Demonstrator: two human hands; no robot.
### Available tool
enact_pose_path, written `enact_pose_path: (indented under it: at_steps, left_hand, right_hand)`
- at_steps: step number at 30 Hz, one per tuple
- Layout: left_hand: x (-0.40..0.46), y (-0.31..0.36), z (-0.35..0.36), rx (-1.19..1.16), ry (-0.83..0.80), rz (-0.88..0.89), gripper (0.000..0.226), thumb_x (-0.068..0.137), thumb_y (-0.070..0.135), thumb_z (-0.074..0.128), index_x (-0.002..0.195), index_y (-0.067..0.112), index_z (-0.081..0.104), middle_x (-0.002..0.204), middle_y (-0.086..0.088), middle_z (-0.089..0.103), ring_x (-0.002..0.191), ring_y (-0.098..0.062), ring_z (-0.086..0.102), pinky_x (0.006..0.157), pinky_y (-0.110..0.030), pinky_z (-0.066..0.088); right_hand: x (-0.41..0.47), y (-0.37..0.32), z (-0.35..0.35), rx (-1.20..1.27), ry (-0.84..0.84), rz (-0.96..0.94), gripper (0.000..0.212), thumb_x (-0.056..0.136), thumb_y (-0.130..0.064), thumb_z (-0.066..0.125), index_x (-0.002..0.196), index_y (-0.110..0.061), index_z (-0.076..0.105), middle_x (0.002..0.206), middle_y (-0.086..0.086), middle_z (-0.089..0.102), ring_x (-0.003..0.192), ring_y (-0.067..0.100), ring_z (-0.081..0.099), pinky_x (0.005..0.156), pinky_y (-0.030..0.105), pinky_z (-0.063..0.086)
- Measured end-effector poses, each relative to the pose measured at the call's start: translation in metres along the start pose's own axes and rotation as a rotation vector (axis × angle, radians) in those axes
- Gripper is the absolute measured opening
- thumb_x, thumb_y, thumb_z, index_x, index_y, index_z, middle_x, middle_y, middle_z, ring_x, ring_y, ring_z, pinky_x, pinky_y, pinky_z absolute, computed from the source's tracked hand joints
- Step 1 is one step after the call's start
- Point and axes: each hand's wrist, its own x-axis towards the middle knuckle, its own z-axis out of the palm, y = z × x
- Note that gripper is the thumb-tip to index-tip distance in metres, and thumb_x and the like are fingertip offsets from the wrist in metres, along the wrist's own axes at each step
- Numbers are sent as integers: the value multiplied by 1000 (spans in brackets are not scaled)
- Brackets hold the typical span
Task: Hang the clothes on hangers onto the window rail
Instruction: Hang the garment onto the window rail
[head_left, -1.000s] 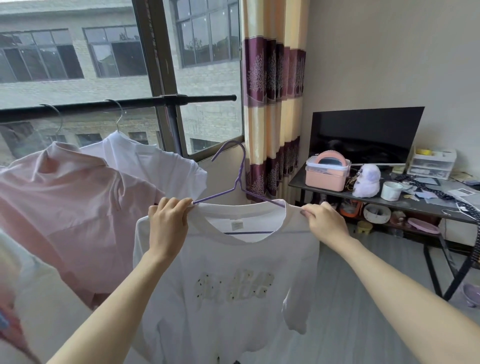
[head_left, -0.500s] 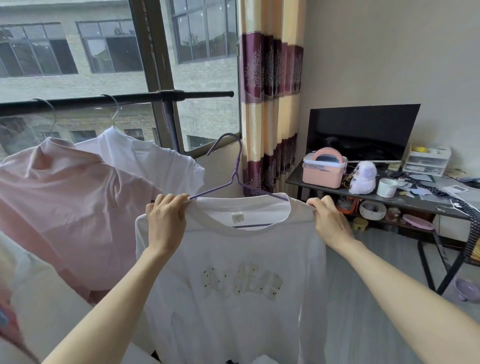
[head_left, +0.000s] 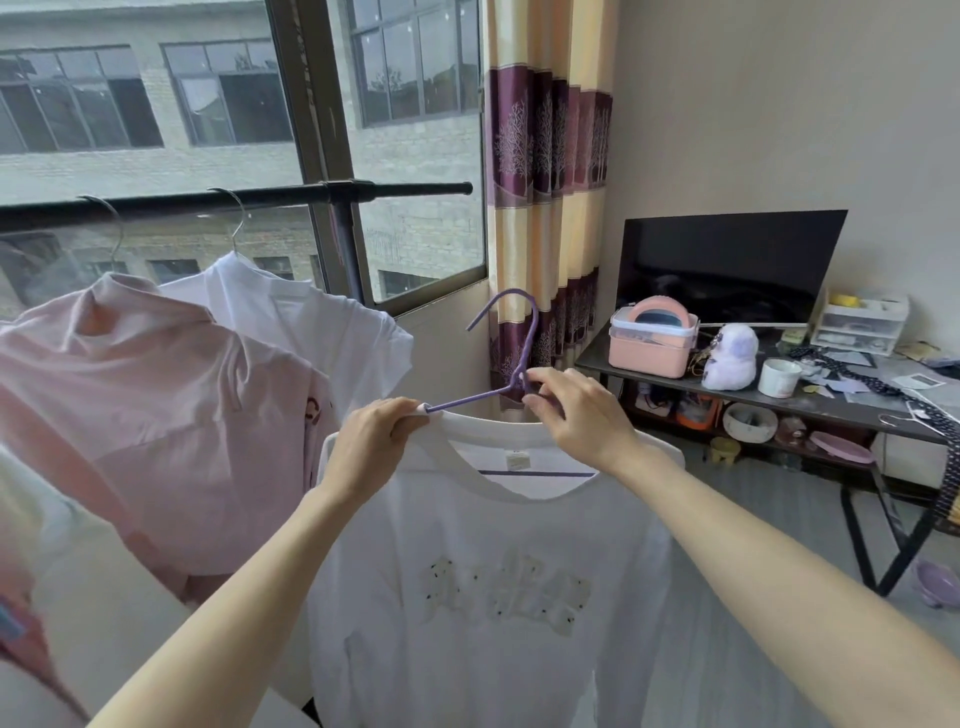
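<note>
- Behind your arms a window (head_left: 415, 156) looks out on a grey brick building, and a striped purple-and-cream curtain (head_left: 550, 182) hangs at its right edge.
- Across the glass runs the black window rail (head_left: 291, 196); a pink top (head_left: 135, 415) and a white shirt (head_left: 322, 332) hang from it on thin wire hangers, the pink one overlapping the white one's left side.
- Your left hand (head_left: 371, 449) grips the left shoulder of the white T-shirt (head_left: 488, 582), fingers curled over the collar edge and the hanger arm beneath it.
- Your right hand (head_left: 576, 415) pinches the purple hanger (head_left: 511, 358) at the base of its hook, thumb and fingertips closed round the neck (the other fingers are loosely bent).
- That T-shirt sits on the purple hanger, below the rail and to the right of the hung shirts; the hook points up and to the left, well apart from the rail.
- At the right a dark desk (head_left: 810, 402) carries a black monitor (head_left: 727, 265), a pink case (head_left: 652, 345), a white plush toy (head_left: 730, 358), a white cup (head_left: 778, 376) and a small drawer unit (head_left: 860, 327).
</note>
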Motion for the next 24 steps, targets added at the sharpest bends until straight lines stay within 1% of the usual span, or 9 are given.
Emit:
enact_pose_path:
  at_steps: [1, 4, 8, 10, 12, 14, 16, 19, 24]
  left_hand:
    - [-1, 1, 1, -20, -49, -8, 15, 90, 23, 59, 94, 16, 71, 86, 5, 67, 84, -19, 57, 56, -13, 35]
    - [-4, -6, 0, -103, -151, 25, 12, 87, 28, 61, 88, 21, 70, 59, 21, 55, 61, -8, 47, 55, -26, 37]
    - [-4, -8, -2, -30, -193, -61, 15, 90, 30, 57, 87, 18, 66, 51, 8, 43, 64, -19, 40, 56, -29, 30]
    - [-7, -18, -5, 28, -196, -145, 15, 91, 31, 56, 94, 19, 66, 62, 9, 54, 76, -26, 52, 66, -31, 36]
    - [-11, -34, -4, -27, -203, -263, 12, 91, 24, 57, 94, 15, 64, 77, 1, 62, 86, -28, 58, 71, -32, 39]
    - [-16, -42, -5, -83, -201, -347, 23, 92, 17, 53, 69, 17, 52, 65, 1, 52, 77, -32, 52, 63, -33, 32]
    - [-16, -44, -2, -74, -200, -406, 29, 94, 17, 49, 65, 15, 49, 65, -5, 53, 72, -31, 47, 59, -34, 27]
    - [-12, -47, 0, -10, -188, -465, 22, 95, 18, 44, 85, 4, 58, 87, -18, 62, 84, -34, 53, 66, -35, 34]
    - [-7, -35, -23, 29, -39, -462, 25, 97, 21, 30, 117, 17, 45, 116, -16, 50, 107, -35, 48, 89, -40, 38]
  right_hand:
    - [5, -5, 2, 71, -14, 48, 23, 94, -28, 49, 108, -11, 58, 76, -2, 58, 79, 24, 54, 73, 36, 42]
    - [13, -12, 6, 255, -9, 229, 25, 95, -33, 46, 90, -11, 56, 67, -4, 53, 69, 23, 51, 71, 40, 43]
    - [10, -18, 6, 184, 52, 269, 30, 96, -32, 42, 77, -10, 49, 61, -5, 48, 69, 24, 49, 65, 35, 35]
    - [11, -16, 4, 178, 94, 297, 29, 97, -31, 41, 70, -20, 42, 60, -7, 47, 69, 24, 48, 64, 32, 32]
    - [11, -10, -1, 163, 151, 338, 27, 97, -30, 41, 72, -20, 43, 59, -10, 45, 70, 24, 48, 64, 31, 31]
    - [12, -7, -4, 161, 186, 358, 25, 97, -30, 40, 77, -16, 46, 59, -12, 44, 70, 24, 48, 64, 31, 30]
    - [10, -8, -3, 163, 179, 371, 25, 97, -31, 40, 78, -16, 46, 59, -12, 45, 71, 23, 48, 64, 31, 30]
    - [9, -9, 1, 219, 129, 411, 27, 97, -33, 41, 77, -17, 49, 61, -10, 47, 73, 23, 49, 66, 33, 35]
    - [22, -35, 4, 514, -39, 324, 28, 95, -19, 46, 69, -20, 55, 68, 1, 54, 68, 19, 49, 73, 39, 44]
